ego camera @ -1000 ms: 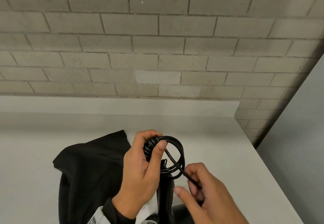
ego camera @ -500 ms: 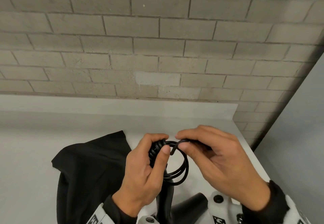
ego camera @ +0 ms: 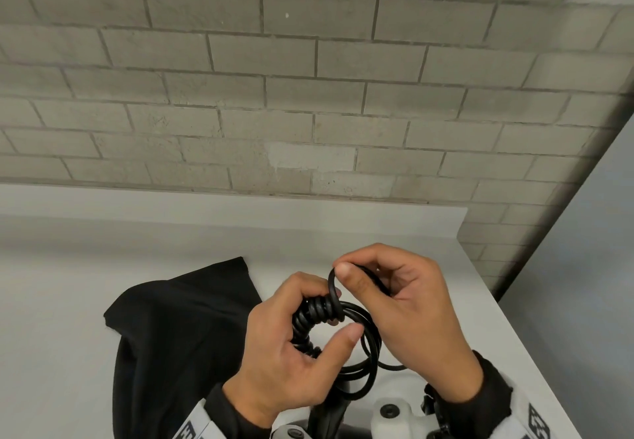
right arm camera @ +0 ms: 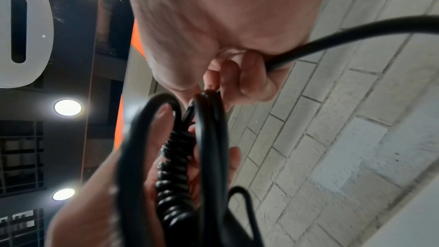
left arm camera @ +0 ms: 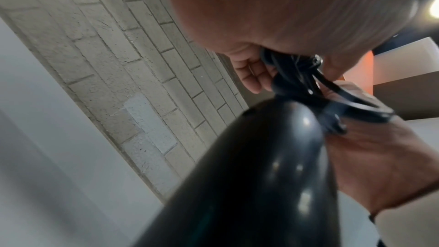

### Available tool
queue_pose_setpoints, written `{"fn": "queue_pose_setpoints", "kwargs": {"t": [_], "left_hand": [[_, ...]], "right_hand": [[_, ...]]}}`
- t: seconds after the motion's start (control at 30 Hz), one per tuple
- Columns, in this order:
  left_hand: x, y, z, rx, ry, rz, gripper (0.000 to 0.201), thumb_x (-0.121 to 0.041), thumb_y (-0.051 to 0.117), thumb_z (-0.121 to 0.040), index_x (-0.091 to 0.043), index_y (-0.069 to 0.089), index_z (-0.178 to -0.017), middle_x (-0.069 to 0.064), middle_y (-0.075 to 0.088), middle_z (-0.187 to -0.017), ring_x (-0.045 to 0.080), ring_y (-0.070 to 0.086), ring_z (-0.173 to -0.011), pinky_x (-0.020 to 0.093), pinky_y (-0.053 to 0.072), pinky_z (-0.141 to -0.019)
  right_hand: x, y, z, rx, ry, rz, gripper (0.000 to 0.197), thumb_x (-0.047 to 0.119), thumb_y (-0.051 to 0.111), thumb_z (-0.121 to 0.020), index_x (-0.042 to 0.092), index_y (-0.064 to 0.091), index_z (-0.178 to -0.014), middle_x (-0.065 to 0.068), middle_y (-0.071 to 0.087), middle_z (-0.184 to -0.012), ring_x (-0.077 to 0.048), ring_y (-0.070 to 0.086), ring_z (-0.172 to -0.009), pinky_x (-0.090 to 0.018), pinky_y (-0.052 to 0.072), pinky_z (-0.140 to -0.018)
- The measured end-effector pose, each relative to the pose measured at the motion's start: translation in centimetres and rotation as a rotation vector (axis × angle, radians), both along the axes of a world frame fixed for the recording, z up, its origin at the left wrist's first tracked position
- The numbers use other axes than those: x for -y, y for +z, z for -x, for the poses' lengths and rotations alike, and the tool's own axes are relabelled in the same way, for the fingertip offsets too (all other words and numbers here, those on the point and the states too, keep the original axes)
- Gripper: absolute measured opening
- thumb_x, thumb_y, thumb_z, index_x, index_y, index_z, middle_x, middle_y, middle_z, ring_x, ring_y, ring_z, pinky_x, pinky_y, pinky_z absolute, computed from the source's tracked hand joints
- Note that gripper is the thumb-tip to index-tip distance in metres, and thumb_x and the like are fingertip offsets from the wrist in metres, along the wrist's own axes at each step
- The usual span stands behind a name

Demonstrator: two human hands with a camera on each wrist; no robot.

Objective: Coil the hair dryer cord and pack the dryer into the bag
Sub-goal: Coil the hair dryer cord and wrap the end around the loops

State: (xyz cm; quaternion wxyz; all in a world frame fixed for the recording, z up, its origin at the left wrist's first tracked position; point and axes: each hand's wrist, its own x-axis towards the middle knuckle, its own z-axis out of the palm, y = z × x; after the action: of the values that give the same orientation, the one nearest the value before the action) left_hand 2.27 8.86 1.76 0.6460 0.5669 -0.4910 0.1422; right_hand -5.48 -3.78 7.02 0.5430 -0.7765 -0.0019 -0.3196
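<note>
My left hand [ego camera: 302, 332] grips a bundle of coiled black cord [ego camera: 317, 315] above the table, with several loops [ego camera: 368, 366] hanging to the right of the thumb. My right hand [ego camera: 363, 279] pinches a free strand of the cord [right arm camera: 344, 40] and holds it over the top of the bundle. The black hair dryer [left arm camera: 261, 176] hangs below the left hand, its handle [ego camera: 329, 418] showing at the bottom edge of the head view. The black cloth bag [ego camera: 178, 332] lies flat on the table to the left of both hands.
The white table [ego camera: 68, 301] ends at a right edge [ego camera: 535, 353] close to my right wrist. A low white upstand and a grey brick wall [ego camera: 308, 95] stand behind the table. A grey panel [ego camera: 583, 267] rises at the far right.
My right hand rose from low right to above the coil and carried the free strand over the top of the bundle. The left hand kept its grip and shifted slightly.
</note>
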Motion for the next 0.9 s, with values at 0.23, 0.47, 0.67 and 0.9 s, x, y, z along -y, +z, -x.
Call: {"fn": "queue_pose_setpoints", "kwargs": {"t": [0.23, 0.47, 0.67, 0.9], "left_hand": [[0.2, -0.5, 0.1, -0.002, 0.082, 0.000, 0.033, -0.045, 0.058, -0.092, -0.012, 0.057, -0.092, -0.004, 0.063, -0.082, 0.012, 0.063, -0.068, 0.018, 0.049, -0.062], [0.4, -0.8, 0.3, 0.032, 0.106, 0.023, 0.027, -0.044, 0.055, -0.094, -0.018, 0.056, -0.096, -0.003, 0.061, -0.088, 0.015, 0.063, -0.081, 0.020, 0.048, -0.071], [0.4, -0.8, 0.2, 0.010, 0.151, 0.019, 0.029, -0.044, 0.051, -0.097, -0.016, 0.059, -0.098, -0.002, 0.062, -0.091, 0.016, 0.064, -0.086, 0.019, 0.048, -0.075], [0.1, -0.3, -0.2, -0.123, 0.112, -0.047, 0.037, -0.047, 0.050, -0.096, -0.023, 0.060, -0.122, -0.010, 0.066, -0.102, 0.019, 0.067, -0.095, 0.020, 0.051, -0.081]], "right_hand": [[-0.1, -2.0, 0.0, -0.068, -0.012, -0.194, 0.013, 0.029, 0.070, -0.086, 0.018, 0.075, -0.083, -0.003, 0.073, -0.081, -0.042, 0.057, -0.059, -0.047, 0.048, -0.055], [-0.3, -2.8, 0.9, -0.108, 0.126, -0.462, 0.011, 0.019, 0.065, -0.087, 0.009, 0.069, -0.090, 0.001, 0.063, -0.073, -0.007, 0.054, -0.054, -0.017, 0.044, -0.052], [0.0, -4.3, 1.7, -0.055, 0.252, -0.426, 0.054, 0.059, 0.077, -0.066, 0.016, 0.072, -0.097, -0.007, 0.064, -0.073, -0.015, 0.051, -0.058, -0.018, 0.043, -0.055], [1.0, -4.7, 2.2, -0.104, 0.228, -0.276, 0.033, 0.031, 0.083, -0.069, 0.023, 0.073, -0.099, -0.008, 0.069, -0.089, -0.024, 0.064, -0.083, -0.031, 0.052, -0.075]]}}
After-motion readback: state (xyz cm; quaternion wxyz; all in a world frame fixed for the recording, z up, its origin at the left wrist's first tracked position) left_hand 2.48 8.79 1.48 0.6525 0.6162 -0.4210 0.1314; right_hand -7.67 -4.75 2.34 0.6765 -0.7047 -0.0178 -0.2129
